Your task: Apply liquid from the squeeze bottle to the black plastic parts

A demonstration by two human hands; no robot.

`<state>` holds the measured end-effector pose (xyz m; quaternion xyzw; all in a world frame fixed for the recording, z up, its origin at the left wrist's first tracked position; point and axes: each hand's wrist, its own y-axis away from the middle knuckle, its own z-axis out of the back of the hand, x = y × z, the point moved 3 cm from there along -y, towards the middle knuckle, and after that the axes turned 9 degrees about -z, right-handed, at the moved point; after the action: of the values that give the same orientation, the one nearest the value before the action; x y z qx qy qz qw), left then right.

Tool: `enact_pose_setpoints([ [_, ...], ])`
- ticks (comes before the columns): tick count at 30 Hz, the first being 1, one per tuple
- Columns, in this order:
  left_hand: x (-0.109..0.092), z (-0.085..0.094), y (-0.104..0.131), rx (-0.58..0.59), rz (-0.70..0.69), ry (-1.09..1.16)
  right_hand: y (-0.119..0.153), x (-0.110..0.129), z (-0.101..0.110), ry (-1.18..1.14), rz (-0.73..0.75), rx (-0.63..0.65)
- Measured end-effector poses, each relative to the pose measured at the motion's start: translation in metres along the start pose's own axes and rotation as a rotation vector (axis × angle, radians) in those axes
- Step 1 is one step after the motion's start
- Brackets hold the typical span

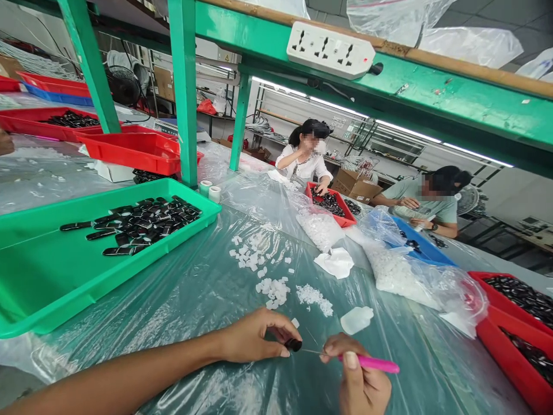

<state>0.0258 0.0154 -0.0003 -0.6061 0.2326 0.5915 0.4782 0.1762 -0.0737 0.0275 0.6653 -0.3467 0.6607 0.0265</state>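
Observation:
My left hand [254, 340] pinches a small black part [294, 344] between thumb and fingers, a little above the plastic-covered table. My right hand [360, 374] is closed around a pink-handled tool [375, 364] with a thin metal shaft. The shaft points left and its end reaches the black part; whether it goes inside, I cannot tell. Beyond my hands lie loose piles of small white pieces [274, 291] and a heap of finer white bits [314, 300]. A translucent white bottle-shaped object [356, 320] lies just past my right hand.
A green tray [47, 300] with black parts [151, 222] stands at left. Red trays [518, 351] line the right edge, and plastic bags of white pieces [401, 279] lie ahead. A green shelf frame [184, 92] spans overhead. Two people work across the table near red and blue trays.

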Motion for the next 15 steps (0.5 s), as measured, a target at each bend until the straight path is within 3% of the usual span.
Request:
enact_pose_setpoints([
  [9,-0.007,-0.0023,-0.0016,0.057,-0.041,-0.132,0.0044,0.0021,-0.0059,0.116,0.083,0.128],
  [15,-0.0037,-0.0041,-0.0013,0.04,-0.033,-0.13,0.0008,0.0049,-0.0054,0.416,0.19,0.329],
])
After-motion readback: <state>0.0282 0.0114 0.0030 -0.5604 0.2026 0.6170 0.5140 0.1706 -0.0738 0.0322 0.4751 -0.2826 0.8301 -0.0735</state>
